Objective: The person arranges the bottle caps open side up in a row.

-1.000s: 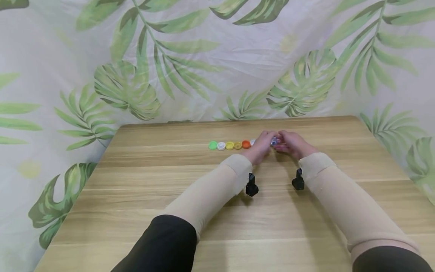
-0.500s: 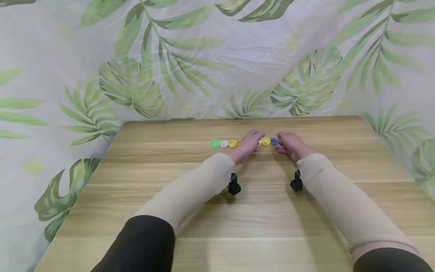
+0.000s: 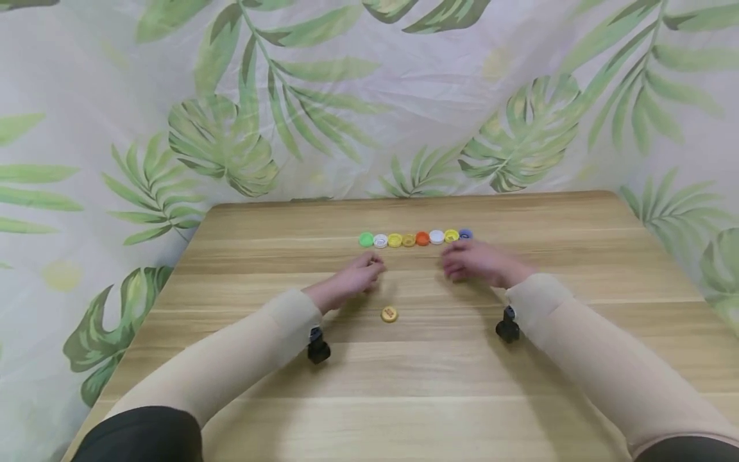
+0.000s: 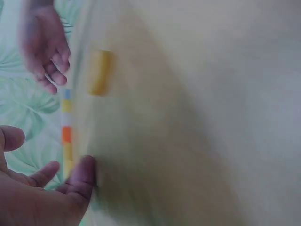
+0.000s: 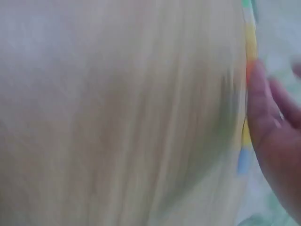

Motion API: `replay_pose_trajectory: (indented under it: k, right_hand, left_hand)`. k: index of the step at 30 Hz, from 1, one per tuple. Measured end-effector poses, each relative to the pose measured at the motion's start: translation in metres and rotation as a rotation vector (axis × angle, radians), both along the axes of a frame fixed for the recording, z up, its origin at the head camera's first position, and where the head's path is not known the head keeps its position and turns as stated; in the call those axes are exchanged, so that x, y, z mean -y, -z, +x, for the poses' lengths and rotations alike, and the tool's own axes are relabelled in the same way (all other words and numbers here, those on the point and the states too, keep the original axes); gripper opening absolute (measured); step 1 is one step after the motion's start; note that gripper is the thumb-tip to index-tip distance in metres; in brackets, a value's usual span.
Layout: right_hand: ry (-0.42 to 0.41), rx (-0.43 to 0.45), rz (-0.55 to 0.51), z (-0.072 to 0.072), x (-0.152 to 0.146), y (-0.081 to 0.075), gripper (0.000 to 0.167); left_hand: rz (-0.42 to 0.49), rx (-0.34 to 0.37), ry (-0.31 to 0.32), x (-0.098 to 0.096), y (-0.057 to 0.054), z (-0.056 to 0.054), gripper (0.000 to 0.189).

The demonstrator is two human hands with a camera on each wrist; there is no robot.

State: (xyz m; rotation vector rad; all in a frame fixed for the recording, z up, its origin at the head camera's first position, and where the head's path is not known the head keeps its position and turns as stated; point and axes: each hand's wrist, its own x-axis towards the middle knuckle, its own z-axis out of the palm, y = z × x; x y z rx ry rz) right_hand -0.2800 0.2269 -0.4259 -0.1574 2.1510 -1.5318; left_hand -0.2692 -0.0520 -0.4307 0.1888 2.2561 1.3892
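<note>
A row of several bottle caps lies along the far part of the table, running from a green cap [image 3: 366, 239] through white, yellow, gold and orange [image 3: 423, 239] to a blue cap [image 3: 465, 235]. Nearer the body lies a lone golden-yellow cap [image 3: 389, 314] with reddish marking on top, standing out blurred in the left wrist view. My left hand [image 3: 351, 281], fingers loosely bent and holding nothing, hovers up and left of that cap. Blurred by motion, my right hand [image 3: 480, 263] is just in front of the row's right end, its relaxed fingers [image 5: 263, 99] also holding nothing.
The wooden table [image 3: 439, 366] ends at the back against a leaf-patterned cloth [image 3: 323, 109]. A small black camera hangs below each sleeve cuff, the left camera [image 3: 318, 346] and the right camera [image 3: 508, 326].
My left hand has drawn away from the row, toward the left and the body, uncovering the row and the lone cap. My right hand has left the blue cap and moved slightly nearer and left.
</note>
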Motion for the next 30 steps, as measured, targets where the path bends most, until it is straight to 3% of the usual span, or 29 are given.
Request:
replay_pose_trajectory:
  k: [3, 6, 9, 13, 20, 22, 26, 28, 30]
  right_hand:
    - [-0.244, -0.115, 0.212, 0.015, 0.027, 0.0, 0.044]
    - [-0.393, -0.286, 0.433, 0.03, 0.056, 0.002, 0.054]
    - [-0.439, -0.429, 0.583, 0.041, 0.079, 0.006, 0.059]
    - [-0.38, -0.483, 0.643, 0.043, 0.094, 0.012, 0.051]
    - [-0.193, -0.475, 0.54, 0.027, 0.085, 0.015, 0.031]
    - [-0.158, -0.41, 0.457, 0.026, 0.083, 0.015, 0.029]
    - [-0.103, -0.186, 0.237, 0.027, 0.084, 0.016, 0.037]
    - [-0.079, -0.107, 0.17, 0.028, 0.085, 0.017, 0.043]
    - [-0.066, -0.084, 0.151, 0.028, 0.087, 0.017, 0.046]
  left_hand:
    - [-0.032, 0.013, -0.011, 0.015, 0.006, 0.006, 0.039]
    - [-0.035, 0.007, -0.013, 0.019, 0.007, 0.009, 0.038]
    - [-0.048, 0.002, -0.014, 0.017, 0.007, 0.011, 0.037]
    - [-0.011, 0.012, -0.031, 0.017, 0.01, 0.007, 0.037]
    - [0.121, 0.095, -0.064, 0.023, 0.009, -0.001, 0.035]
    - [0.141, 0.127, -0.067, 0.027, 0.007, 0.002, 0.036]
    - [0.201, 0.168, -0.125, 0.031, 0.005, 0.017, 0.038]
    - [0.233, 0.175, -0.157, 0.028, 0.005, 0.024, 0.039]
    - [0.26, 0.176, -0.183, 0.021, 0.005, 0.028, 0.041]
